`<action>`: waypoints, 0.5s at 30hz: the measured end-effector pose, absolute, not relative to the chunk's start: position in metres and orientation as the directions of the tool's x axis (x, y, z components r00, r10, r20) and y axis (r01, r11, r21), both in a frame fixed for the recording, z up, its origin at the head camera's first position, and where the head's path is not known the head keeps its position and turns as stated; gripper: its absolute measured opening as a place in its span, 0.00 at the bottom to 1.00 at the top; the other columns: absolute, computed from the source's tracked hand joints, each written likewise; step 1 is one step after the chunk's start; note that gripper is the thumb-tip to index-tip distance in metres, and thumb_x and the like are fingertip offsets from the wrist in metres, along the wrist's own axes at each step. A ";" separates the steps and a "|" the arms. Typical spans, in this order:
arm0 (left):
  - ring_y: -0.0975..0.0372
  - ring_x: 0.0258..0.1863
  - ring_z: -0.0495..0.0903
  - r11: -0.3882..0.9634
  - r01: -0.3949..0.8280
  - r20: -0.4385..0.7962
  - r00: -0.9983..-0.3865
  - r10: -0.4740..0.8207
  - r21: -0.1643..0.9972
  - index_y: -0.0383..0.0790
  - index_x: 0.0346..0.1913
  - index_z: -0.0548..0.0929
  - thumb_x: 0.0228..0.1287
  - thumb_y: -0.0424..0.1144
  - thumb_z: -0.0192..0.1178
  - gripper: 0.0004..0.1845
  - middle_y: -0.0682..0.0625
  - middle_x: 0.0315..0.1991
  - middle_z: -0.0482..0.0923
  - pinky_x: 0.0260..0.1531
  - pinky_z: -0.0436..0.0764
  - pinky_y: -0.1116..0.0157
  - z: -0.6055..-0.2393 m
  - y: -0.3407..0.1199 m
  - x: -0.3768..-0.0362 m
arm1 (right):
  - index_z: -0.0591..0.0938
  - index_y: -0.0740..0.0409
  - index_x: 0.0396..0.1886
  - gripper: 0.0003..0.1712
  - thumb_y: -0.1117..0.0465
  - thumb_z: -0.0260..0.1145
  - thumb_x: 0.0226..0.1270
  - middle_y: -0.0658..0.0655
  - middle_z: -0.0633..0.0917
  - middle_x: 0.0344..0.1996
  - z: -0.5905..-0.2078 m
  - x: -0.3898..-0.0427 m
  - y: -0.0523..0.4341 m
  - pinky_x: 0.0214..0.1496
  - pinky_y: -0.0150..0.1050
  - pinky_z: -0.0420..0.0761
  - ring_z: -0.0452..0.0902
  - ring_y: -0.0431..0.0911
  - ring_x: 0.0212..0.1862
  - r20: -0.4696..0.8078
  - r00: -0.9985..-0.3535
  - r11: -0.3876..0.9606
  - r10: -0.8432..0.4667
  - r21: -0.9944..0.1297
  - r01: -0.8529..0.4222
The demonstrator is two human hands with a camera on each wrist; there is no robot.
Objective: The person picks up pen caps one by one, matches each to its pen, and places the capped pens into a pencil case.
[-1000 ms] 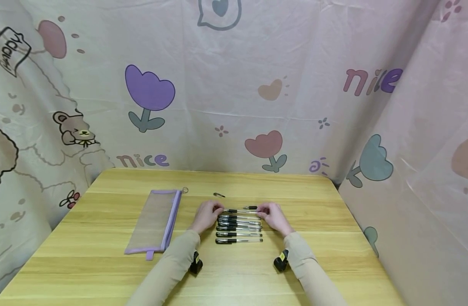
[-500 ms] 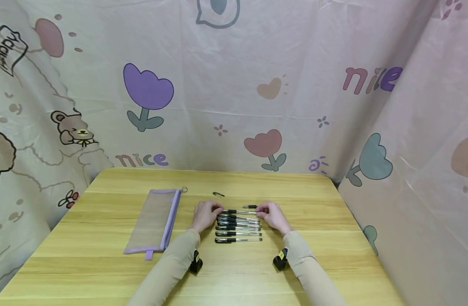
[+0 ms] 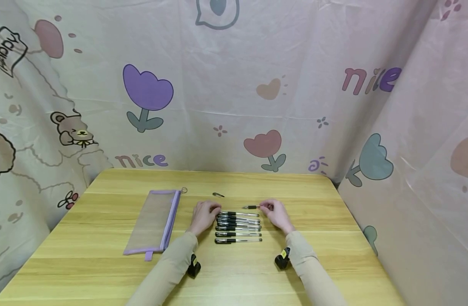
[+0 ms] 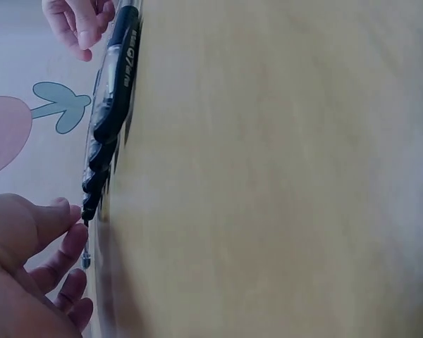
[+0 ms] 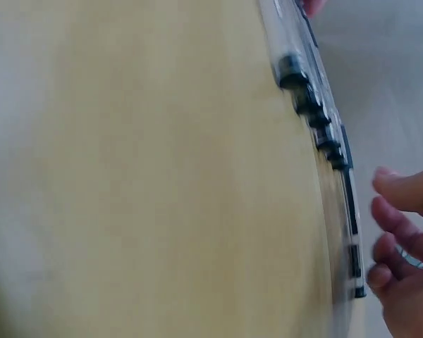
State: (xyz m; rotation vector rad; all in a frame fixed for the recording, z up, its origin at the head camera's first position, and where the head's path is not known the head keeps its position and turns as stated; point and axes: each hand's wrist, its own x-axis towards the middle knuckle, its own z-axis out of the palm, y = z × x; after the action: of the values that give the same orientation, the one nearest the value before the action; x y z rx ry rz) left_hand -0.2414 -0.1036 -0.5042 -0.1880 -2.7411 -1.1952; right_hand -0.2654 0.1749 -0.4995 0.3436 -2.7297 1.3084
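Row of pens (image 3: 237, 226) lies mid-bench (image 3: 103, 272), side by side. Left hand (image 3: 204, 215) rests at the row's left ends, fingers loosely curled, holding nothing. Right hand (image 3: 276, 213) reaches the stray pen (image 3: 251, 207) just beyond the row; whether its fingers pinch it, cannot tell. Pencil case (image 3: 154, 221) left. Step looks like lining up; next calls for drawing that stray pen alongside.

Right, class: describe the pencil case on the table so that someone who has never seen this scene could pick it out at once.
Start at the wooden table in front of the flowered curtain. On its left half, beside the person's left hand and the row of pens, lies the pencil case. It is the only flat, long mesh pouch there, edged in purple, with a zip along its right side.
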 end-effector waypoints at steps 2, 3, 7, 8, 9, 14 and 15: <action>0.48 0.56 0.75 0.670 0.170 0.184 -0.982 0.051 0.722 0.40 0.49 0.88 0.68 0.38 0.63 0.11 0.45 0.49 0.87 0.62 0.68 0.46 -0.504 -0.105 -0.241 | 0.87 0.64 0.45 0.09 0.67 0.67 0.67 0.59 0.84 0.37 -0.498 -0.268 0.178 0.38 0.33 0.72 0.72 0.44 0.35 0.191 -0.974 0.597 -0.121 -0.770 -0.225; 0.48 0.56 0.75 0.670 0.167 0.182 -0.982 0.048 0.724 0.40 0.50 0.88 0.68 0.38 0.63 0.11 0.45 0.50 0.87 0.62 0.68 0.46 -0.503 -0.105 -0.240 | 0.87 0.64 0.46 0.10 0.66 0.67 0.68 0.60 0.84 0.38 -0.497 -0.269 0.180 0.39 0.34 0.72 0.72 0.46 0.37 0.199 -0.975 0.603 -0.104 -0.766 -0.220; 0.49 0.55 0.75 0.666 0.153 0.177 -0.984 0.032 0.730 0.41 0.50 0.87 0.68 0.38 0.63 0.11 0.45 0.50 0.87 0.62 0.68 0.46 -0.503 -0.107 -0.239 | 0.87 0.62 0.48 0.13 0.62 0.70 0.66 0.63 0.83 0.47 -0.497 -0.275 0.185 0.50 0.46 0.74 0.74 0.54 0.47 0.206 -0.976 0.638 -0.069 -0.743 -0.202; 0.49 0.55 0.74 0.666 0.150 0.175 -0.984 0.029 0.731 0.41 0.51 0.87 0.68 0.38 0.63 0.11 0.45 0.51 0.86 0.62 0.67 0.46 -0.503 -0.107 -0.238 | 0.86 0.61 0.49 0.14 0.61 0.70 0.66 0.63 0.83 0.50 -0.498 -0.276 0.186 0.55 0.50 0.73 0.73 0.55 0.51 0.201 -0.977 0.645 -0.067 -0.739 -0.196; 0.49 0.55 0.74 0.666 0.149 0.175 -0.984 0.028 0.731 0.41 0.51 0.87 0.68 0.39 0.63 0.12 0.45 0.51 0.86 0.62 0.67 0.46 -0.502 -0.108 -0.238 | 0.86 0.60 0.50 0.15 0.61 0.71 0.65 0.63 0.82 0.52 -0.498 -0.277 0.188 0.59 0.54 0.71 0.71 0.56 0.54 0.190 -0.980 0.653 -0.065 -0.734 -0.186; 0.50 0.55 0.73 0.654 0.146 0.170 -0.985 0.026 0.743 0.42 0.52 0.87 0.69 0.39 0.63 0.12 0.45 0.51 0.86 0.62 0.66 0.46 -0.502 -0.109 -0.235 | 0.86 0.56 0.52 0.19 0.58 0.74 0.62 0.62 0.80 0.58 -0.502 -0.282 0.193 0.67 0.59 0.60 0.67 0.57 0.60 0.143 -0.988 0.672 -0.066 -0.725 -0.150; 0.49 0.55 0.73 0.651 0.148 0.173 -0.985 0.025 0.744 0.42 0.52 0.86 0.69 0.39 0.63 0.12 0.45 0.51 0.86 0.61 0.66 0.45 -0.502 -0.110 -0.235 | 0.85 0.55 0.52 0.19 0.57 0.74 0.62 0.61 0.80 0.58 -0.503 -0.282 0.195 0.68 0.59 0.59 0.66 0.57 0.61 0.135 -0.988 0.675 -0.070 -0.723 -0.146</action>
State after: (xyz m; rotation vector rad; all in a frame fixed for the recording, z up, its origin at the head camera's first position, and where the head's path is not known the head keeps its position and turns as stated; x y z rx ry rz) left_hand -0.2349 -0.1095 -0.5024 -0.1434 -2.7192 -1.2457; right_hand -0.2825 0.1945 -0.5032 0.1803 -2.7864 1.2163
